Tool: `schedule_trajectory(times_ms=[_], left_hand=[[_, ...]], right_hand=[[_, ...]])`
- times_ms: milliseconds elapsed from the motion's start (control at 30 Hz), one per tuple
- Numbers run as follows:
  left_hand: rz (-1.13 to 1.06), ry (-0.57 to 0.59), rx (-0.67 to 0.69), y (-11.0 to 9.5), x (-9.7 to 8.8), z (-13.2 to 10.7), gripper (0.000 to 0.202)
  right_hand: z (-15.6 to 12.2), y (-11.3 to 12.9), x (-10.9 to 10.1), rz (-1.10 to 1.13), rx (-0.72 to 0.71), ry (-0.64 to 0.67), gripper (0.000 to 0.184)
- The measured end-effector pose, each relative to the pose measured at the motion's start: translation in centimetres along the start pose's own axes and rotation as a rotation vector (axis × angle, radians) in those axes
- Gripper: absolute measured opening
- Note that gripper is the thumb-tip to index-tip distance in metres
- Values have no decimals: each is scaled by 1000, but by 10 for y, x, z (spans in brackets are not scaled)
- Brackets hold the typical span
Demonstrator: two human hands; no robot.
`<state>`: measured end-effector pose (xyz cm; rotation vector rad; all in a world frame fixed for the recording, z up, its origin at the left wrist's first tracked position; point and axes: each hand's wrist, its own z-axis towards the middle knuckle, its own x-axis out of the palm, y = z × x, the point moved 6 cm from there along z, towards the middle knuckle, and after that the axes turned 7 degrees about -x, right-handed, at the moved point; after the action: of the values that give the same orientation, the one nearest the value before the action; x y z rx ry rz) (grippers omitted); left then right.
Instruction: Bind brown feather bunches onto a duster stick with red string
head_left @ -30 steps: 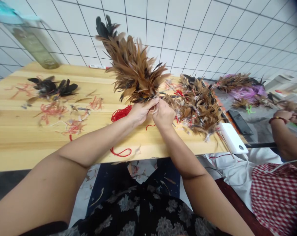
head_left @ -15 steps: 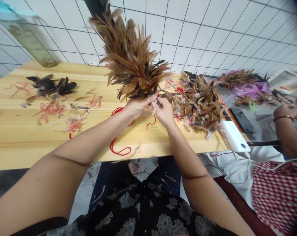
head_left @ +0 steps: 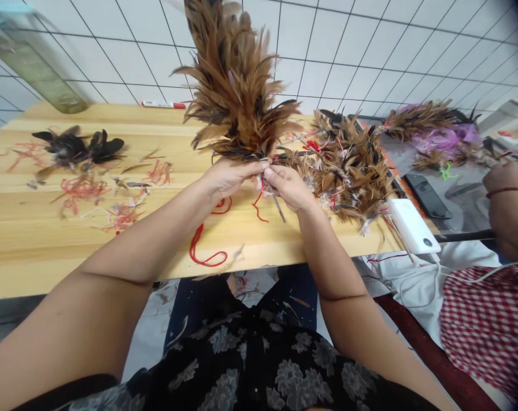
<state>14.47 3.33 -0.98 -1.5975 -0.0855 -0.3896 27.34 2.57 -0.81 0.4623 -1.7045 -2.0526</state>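
Note:
A large brown feather duster (head_left: 241, 85) rises from my hands, leaning up toward the tiled wall. My left hand (head_left: 227, 180) is closed around its lower end, thumb and fingers pinched there. Close beside it, my right hand (head_left: 290, 187) pinches the same end, its thumb meeting the left fingertips. Below the right fingers a thin greyish shaft (head_left: 280, 209) sticks out, perhaps a feather quill or stick. Pale pinkish feather ends show between the hands. Red cord (head_left: 205, 262) lies looped on the wooden table (head_left: 156, 257) under my hands.
Right of my hands lies a pile of brown feathers (head_left: 353, 165). Near it are a white power bank (head_left: 414, 226) and a phone (head_left: 428, 196). Dark feathers (head_left: 79, 147) and pink fibre scraps lie left. A bottle (head_left: 36, 71) and marker (head_left: 163, 105) stand behind. A co-worker's hand (head_left: 507, 182) is far right.
The feather duster has tipped a little more upright. My fingertips have come together, and the thin shaft now shows below my right hand. The view has shifted slightly.

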Motion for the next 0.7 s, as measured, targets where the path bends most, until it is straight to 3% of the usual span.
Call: schedule_trajectory(times_ms=[100, 400, 567, 700], left_hand=[[58, 107, -9, -2, 7, 0, 53], [2, -48, 31, 1, 2, 2, 42], [-26, 89, -111, 6, 21, -6, 48], [53, 213, -252, 17, 35, -15, 66]], right_hand=[[-1, 7, 3, 28, -11, 6, 57], [7, -13, 1, 3, 59, -211, 48], [11, -20, -15, 9, 12, -297, 42], [14, -28, -37, -208, -56, -380, 46]])
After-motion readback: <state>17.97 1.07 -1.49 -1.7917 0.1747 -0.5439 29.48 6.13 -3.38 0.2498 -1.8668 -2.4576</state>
